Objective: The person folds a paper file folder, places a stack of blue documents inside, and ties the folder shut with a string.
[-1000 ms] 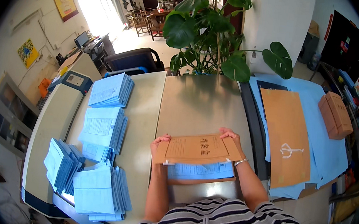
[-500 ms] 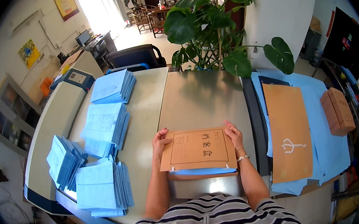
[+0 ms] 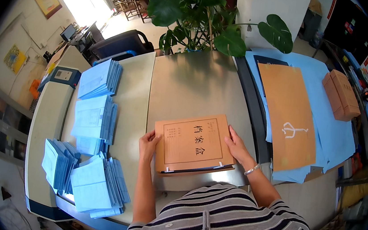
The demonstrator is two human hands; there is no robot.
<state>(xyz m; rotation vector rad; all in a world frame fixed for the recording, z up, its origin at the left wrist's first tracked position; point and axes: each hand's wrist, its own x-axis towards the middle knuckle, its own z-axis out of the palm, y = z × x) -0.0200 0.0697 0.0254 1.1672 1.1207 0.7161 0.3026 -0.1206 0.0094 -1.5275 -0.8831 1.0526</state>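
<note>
File box [image 3: 190, 140]: brown, lid down, lettered in black, lying over the metallic part of my tabletop [image 3: 196, 80]. A narrow dark gap shows along its near edge, beside two white tabs [image 3: 221, 164]; I cannot tell whether its base rests fully on the metal. My left hand [image 3: 148, 145] grips the box's left edge, the thumb on the lid and the fingers bent at the side. My right hand [image 3: 239, 148] (a silvery bracelet [image 3: 252, 169] circles the wrist) touches the box's right edge with its fingers fairly straight; whether they pinch it, I cannot tell. Left of the box stand bundles of blue folded papers [image 3: 88, 116], the nearest ones leaning and fanned. Right of the box, past a dark strip [image 3: 249, 108], a brown card sheet [image 3: 285, 112] bearing white string lies upon blue sheets [image 3: 333, 146]; farther right sits a reddish-brown carton [image 3: 340, 95]. Beyond the box rises a broad-leaved plant [image 3: 204, 25].
</note>
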